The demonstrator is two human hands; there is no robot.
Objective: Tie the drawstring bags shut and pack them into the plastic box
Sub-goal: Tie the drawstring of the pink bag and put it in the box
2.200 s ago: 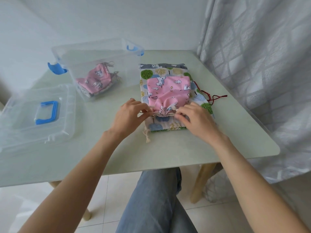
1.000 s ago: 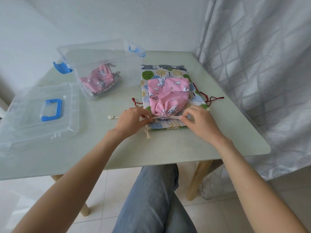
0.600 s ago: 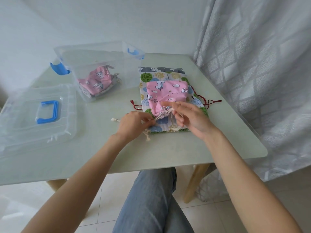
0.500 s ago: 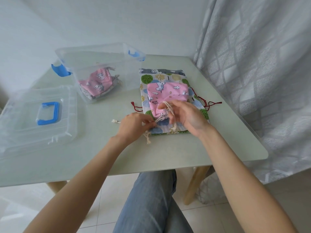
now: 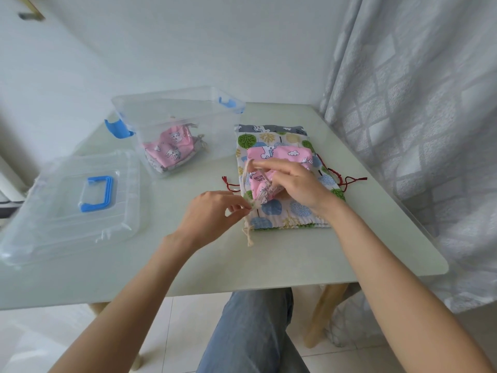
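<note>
The plastic box at eleven o'clock blurs a packed pink bag inside. On the table, a tree-print bag hides all but a grey strip beneath. Atop it, the pink bag is gathered shut; the right hand pinches its cream cord, the left hand pinches the other end, blurred.

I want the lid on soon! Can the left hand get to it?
Probably yes. The lid lies bare on the table, nothing between it and the left hand, but that hand pinches the cord now.
</note>
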